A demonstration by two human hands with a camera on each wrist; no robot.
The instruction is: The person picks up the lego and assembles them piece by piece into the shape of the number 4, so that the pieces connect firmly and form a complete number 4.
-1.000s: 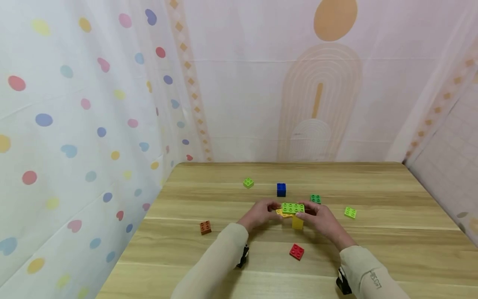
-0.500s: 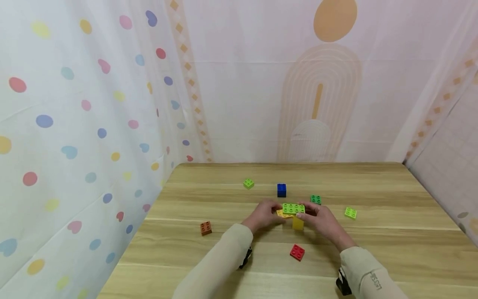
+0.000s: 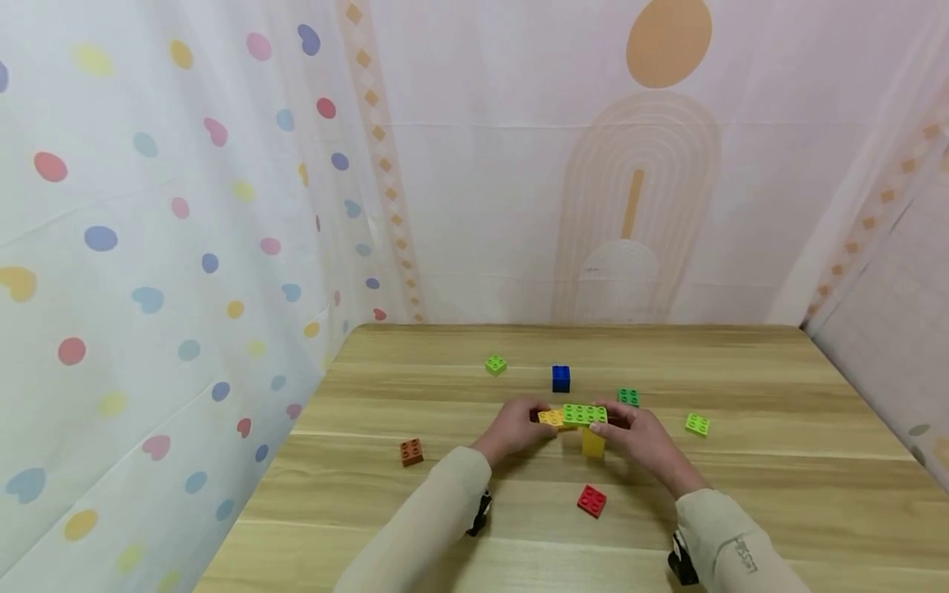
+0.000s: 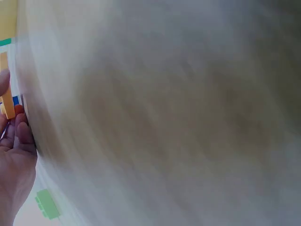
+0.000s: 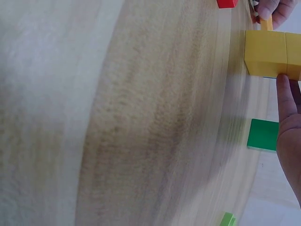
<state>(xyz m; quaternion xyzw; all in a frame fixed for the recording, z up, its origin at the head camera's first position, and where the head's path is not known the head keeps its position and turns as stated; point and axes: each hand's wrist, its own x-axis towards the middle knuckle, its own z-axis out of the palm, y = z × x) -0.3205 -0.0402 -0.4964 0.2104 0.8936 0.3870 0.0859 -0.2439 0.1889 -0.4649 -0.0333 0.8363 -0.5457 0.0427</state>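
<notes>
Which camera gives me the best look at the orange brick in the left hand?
The head view shows the orange brick best, with studs visible beside the left hand. The left wrist view shows only its side, near the left edge; the right wrist view shows just a small part, near the top edge.

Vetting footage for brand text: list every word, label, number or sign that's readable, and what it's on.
Nothing quotable with confidence.
Right sleeve: dark lettering, seen at an angle, too small and blurred to read.
Light-green brick, yellow block below it, orange brick in the left hand: no readable text.
Dotted curtain: printed shapes, no words visible.
</notes>
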